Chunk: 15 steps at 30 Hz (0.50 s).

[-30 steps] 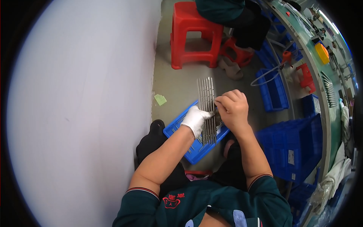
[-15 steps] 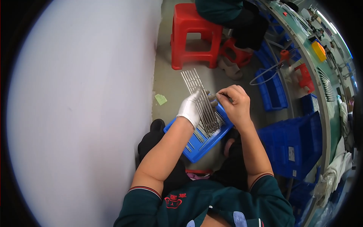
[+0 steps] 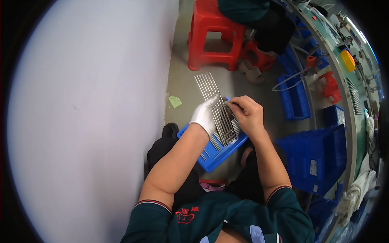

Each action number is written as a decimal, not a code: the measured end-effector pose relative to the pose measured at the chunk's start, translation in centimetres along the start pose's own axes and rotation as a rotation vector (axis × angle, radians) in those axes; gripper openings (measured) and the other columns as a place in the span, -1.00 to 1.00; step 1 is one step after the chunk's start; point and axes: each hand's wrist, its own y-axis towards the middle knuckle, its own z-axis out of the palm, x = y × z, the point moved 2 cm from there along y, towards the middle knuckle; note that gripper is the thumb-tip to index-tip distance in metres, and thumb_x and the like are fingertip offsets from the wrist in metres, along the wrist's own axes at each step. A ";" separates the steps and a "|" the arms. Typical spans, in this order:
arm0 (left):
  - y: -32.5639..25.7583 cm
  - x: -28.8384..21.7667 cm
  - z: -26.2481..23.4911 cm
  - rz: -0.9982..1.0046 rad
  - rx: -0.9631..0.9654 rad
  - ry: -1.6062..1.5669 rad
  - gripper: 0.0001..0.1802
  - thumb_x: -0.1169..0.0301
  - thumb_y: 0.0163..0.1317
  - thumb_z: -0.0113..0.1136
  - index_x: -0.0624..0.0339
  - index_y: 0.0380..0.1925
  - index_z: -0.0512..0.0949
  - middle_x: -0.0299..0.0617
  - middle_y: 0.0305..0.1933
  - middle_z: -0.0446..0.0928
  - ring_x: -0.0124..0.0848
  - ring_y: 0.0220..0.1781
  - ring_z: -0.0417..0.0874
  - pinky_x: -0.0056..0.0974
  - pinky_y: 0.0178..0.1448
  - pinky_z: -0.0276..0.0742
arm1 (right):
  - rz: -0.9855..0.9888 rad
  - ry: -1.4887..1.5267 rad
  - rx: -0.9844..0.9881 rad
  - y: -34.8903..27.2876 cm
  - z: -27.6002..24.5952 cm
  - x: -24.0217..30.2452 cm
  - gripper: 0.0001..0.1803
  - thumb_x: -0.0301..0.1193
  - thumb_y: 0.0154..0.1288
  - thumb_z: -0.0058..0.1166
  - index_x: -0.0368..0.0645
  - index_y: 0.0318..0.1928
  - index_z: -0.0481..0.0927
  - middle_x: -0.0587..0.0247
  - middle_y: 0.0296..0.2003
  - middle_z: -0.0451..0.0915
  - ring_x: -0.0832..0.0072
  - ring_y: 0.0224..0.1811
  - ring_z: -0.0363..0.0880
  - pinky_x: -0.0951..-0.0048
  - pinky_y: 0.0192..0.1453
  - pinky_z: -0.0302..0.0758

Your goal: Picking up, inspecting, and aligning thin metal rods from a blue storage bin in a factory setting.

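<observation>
My left hand (image 3: 205, 113), in a white glove with grey fingertips, is closed round a fanned bundle of thin metal rods (image 3: 207, 85). The rods slant from upper left to lower right over a blue bin (image 3: 211, 163) between my legs. More rods (image 3: 214, 142) lie in that bin. My right hand (image 3: 250, 114) is bare and sits just right of the bundle, by the gloved fingertips. Its thumb and index finger are pinched together; what is between them, if anything, is too small to tell.
A white wall (image 3: 93, 121) rises close on my left. Ahead, a person sits by a red stool (image 3: 218, 22). Blue crates (image 3: 318, 156) stand at my right under a green-topped workbench (image 3: 330, 44). A pale green paper scrap (image 3: 175, 101) lies on the floor.
My right hand has shifted slightly left and down, closer to the gloved fingertips. The left hand still holds the rods. The whole view has tilted a little, moving the surroundings rightward.
</observation>
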 end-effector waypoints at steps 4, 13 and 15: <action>0.2 0.2 -0.4 0.040 -0.102 0.057 -0.85 0.42 0.27 0.11 0.24 -0.24 0.59 -0.14 -0.26 0.60 -0.32 -0.25 0.63 -0.23 -0.14 0.57 | -0.230 -0.247 0.032 0.0 0.1 1.5 -0.93 -0.53 0.01 0.23 -0.15 -0.42 0.62 0.23 -0.52 0.55 0.27 -0.49 0.56 0.38 -0.40 0.47; 0.7 1.1 -0.9 -0.013 -0.089 0.017 -0.86 0.44 0.24 0.14 0.24 -0.26 0.60 -0.17 -0.31 0.61 -0.33 -0.31 0.64 -0.25 -0.20 0.54 | -0.335 -0.396 0.063 0.0 0.4 1.1 -0.91 -0.50 -0.04 0.25 -0.16 -0.48 0.59 0.24 -0.55 0.53 0.27 -0.48 0.55 0.31 -0.35 0.46; 0.8 1.2 -0.8 -0.007 -0.096 0.019 -0.86 0.44 0.24 0.14 0.25 -0.26 0.60 -0.16 -0.31 0.60 -0.33 -0.32 0.64 -0.25 -0.21 0.54 | -0.330 -0.406 0.070 -0.1 0.3 0.9 -0.91 -0.50 -0.04 0.25 -0.16 -0.47 0.60 0.23 -0.55 0.54 0.26 -0.47 0.55 0.31 -0.34 0.47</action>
